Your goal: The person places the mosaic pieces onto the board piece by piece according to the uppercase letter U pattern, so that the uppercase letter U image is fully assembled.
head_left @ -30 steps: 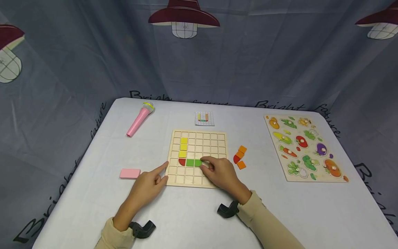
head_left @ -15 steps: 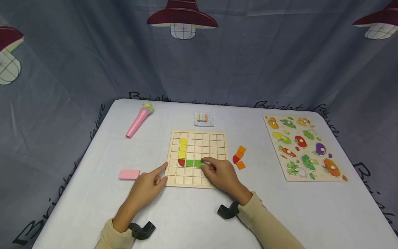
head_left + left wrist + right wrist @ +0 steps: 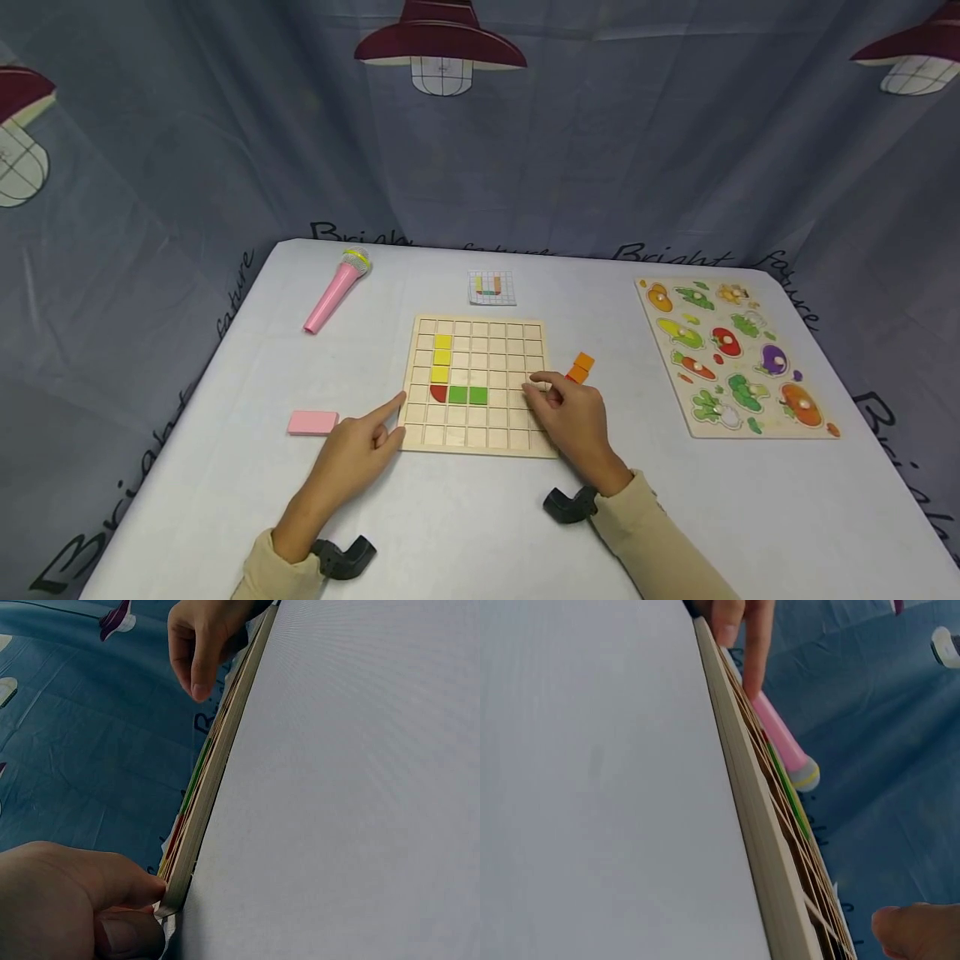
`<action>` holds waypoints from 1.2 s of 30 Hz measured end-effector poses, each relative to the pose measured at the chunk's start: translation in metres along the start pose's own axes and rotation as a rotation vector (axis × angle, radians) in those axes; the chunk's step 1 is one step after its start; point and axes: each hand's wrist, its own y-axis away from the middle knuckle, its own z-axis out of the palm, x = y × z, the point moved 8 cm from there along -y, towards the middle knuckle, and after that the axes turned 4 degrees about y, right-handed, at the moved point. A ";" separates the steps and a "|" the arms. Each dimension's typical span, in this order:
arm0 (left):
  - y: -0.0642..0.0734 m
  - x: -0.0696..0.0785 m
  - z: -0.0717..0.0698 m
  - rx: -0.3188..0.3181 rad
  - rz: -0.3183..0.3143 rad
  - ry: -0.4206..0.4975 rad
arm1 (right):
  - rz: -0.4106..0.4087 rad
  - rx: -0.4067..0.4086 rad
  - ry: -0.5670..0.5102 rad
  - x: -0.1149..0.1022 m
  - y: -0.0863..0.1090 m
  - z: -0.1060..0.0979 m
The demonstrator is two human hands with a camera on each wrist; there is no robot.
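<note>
A wooden grid board (image 3: pixel 497 396) lies on the table. Down its left part run several yellow squares (image 3: pixel 442 357), ending at a red rounded-corner piece (image 3: pixel 438 392); two green squares (image 3: pixel 467 396) follow to its right. My left hand (image 3: pixel 348 458) touches the board's left edge with an extended index finger and the thumb. Over the right edge hovers my right hand (image 3: pixel 573 417), fingers bent and nothing visible between thumb and index. Orange squares (image 3: pixel 581 367) lie just beyond it, and a red bit (image 3: pixel 571 378) shows; the hand hides other loose pieces.
A small pattern card (image 3: pixel 492 287) lies behind the board. The pink toy microphone (image 3: pixel 335 292) is at the back left, and a pink block (image 3: pixel 312 422) sits left of the board. A vegetable peg puzzle (image 3: pixel 738 358) takes up the table's right side.
My right hand has left the second green square, which stays in the grid, and moved right to the board's edge near the loose pieces. The left hand stays put.
</note>
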 end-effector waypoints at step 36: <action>0.000 0.002 0.000 0.010 0.026 -0.019 | 0.194 -0.071 0.221 0.049 0.018 -0.028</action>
